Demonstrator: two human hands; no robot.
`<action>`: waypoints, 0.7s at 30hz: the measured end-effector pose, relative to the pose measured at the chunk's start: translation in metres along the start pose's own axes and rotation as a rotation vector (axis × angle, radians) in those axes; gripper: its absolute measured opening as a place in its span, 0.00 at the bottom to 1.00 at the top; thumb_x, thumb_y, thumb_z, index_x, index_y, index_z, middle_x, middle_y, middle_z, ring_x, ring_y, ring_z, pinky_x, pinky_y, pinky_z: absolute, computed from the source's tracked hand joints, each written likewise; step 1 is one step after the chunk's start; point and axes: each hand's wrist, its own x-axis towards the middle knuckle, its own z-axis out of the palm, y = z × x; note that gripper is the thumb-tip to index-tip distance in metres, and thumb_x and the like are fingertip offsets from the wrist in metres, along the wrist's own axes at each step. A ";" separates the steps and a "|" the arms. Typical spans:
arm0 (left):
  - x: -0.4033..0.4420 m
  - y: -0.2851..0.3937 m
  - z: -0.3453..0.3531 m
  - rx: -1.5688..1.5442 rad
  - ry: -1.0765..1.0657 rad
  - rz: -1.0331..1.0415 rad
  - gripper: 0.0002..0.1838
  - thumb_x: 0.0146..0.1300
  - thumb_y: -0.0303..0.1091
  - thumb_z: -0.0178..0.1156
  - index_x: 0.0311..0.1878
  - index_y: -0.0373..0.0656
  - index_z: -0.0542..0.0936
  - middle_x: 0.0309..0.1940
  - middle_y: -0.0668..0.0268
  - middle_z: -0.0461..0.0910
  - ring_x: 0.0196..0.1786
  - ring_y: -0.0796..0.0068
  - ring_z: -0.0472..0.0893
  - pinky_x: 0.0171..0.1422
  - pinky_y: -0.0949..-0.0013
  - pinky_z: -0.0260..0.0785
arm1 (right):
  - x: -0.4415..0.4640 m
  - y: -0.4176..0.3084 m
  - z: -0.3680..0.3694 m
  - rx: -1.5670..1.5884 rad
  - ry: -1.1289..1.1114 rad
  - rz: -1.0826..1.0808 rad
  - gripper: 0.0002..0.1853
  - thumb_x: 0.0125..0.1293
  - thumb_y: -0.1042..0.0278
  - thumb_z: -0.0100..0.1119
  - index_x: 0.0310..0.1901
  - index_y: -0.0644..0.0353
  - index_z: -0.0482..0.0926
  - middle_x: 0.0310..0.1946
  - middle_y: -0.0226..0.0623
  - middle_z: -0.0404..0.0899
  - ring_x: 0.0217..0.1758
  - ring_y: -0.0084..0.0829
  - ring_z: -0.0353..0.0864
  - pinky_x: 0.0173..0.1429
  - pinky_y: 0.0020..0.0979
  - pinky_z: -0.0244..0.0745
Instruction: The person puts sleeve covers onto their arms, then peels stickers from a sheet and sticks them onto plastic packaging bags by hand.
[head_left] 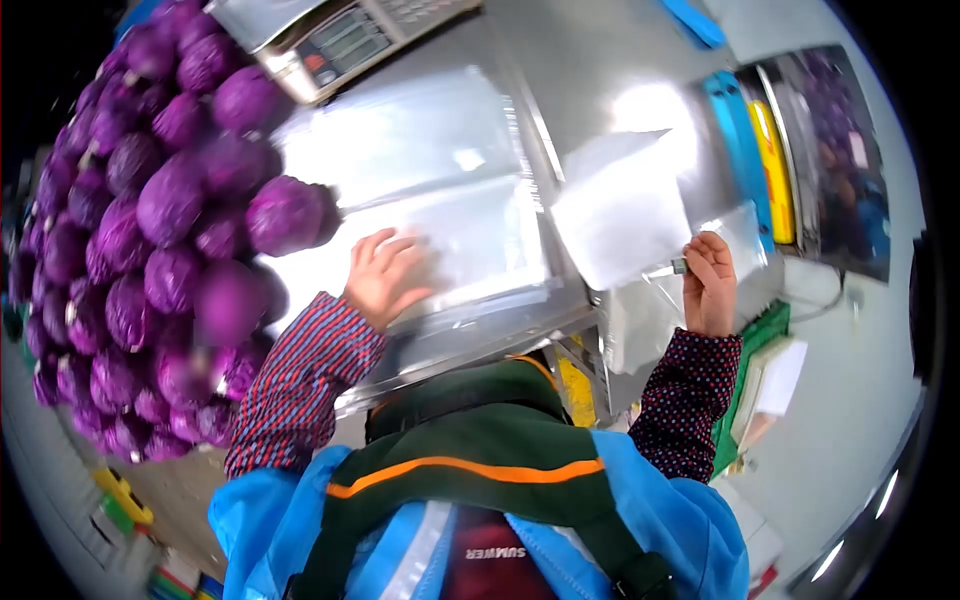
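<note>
My left hand (pixel 385 278) is spread open, palm down, over the near part of the flat clear plastic bags (pixel 460 235) on the metal table. Its fingers point away from me and are slightly blurred. My right hand (pixel 710 280) is closed in a pinch at the right edge of a whitish translucent plastic bag (pixel 622 210). A small dark green-tipped object (pixel 679 267) shows beside its fingertips, too small to identify. Close to my left hand, a purple cabbage (pixel 285 215) sits at the edge of a large heap of purple cabbages (pixel 170 205).
A digital scale (pixel 350 42) stands at the table's far left. Beyond my right hand are a blue strip-like object (pixel 740 150) and a yellow one (pixel 772 170). The metal table's (pixel 470 350) front edge runs close to my body. A green crate (pixel 752 375) stands low at the right.
</note>
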 end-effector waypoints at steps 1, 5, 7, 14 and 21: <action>0.002 0.011 0.000 -0.024 0.006 -0.033 0.23 0.43 0.34 0.67 0.46 0.42 0.76 0.44 0.59 0.75 0.54 0.57 0.71 0.56 0.59 0.63 | -0.006 -0.007 -0.023 -0.010 0.109 -0.010 0.16 0.56 0.85 0.52 0.46 0.62 0.72 0.39 0.31 0.75 0.42 0.20 0.74 0.49 0.19 0.70; 0.017 0.088 0.060 -0.697 -0.210 -0.223 0.19 0.54 0.32 0.58 0.50 0.38 0.74 0.42 0.54 0.78 0.45 0.54 0.77 0.52 0.59 0.68 | -0.016 0.015 -0.127 -0.382 0.286 0.098 0.13 0.58 0.77 0.54 0.45 0.59 0.75 0.36 0.26 0.76 0.35 0.16 0.74 0.38 0.17 0.69; 0.042 0.136 0.084 -0.948 -0.531 -0.372 0.23 0.55 0.36 0.59 0.54 0.37 0.71 0.46 0.53 0.77 0.51 0.58 0.76 0.57 0.62 0.67 | -0.019 0.040 -0.161 -0.853 0.322 0.136 0.14 0.56 0.70 0.58 0.45 0.61 0.77 0.39 0.33 0.77 0.39 0.22 0.75 0.39 0.23 0.71; 0.091 0.205 0.205 -0.879 -0.370 -0.742 0.32 0.53 0.32 0.64 0.58 0.30 0.63 0.42 0.56 0.76 0.45 0.69 0.77 0.50 0.70 0.70 | -0.010 0.122 -0.268 -1.418 0.461 -0.041 0.26 0.47 0.60 0.67 0.46 0.66 0.75 0.43 0.48 0.76 0.41 0.38 0.76 0.47 0.34 0.71; 0.098 0.219 0.258 -1.006 -0.164 -0.934 0.35 0.49 0.28 0.67 0.59 0.35 0.60 0.34 0.62 0.75 0.34 0.75 0.75 0.38 0.74 0.69 | -0.014 0.114 -0.299 -1.013 0.250 0.102 0.30 0.41 0.61 0.70 0.47 0.66 0.74 0.40 0.43 0.78 0.45 0.35 0.76 0.50 0.34 0.70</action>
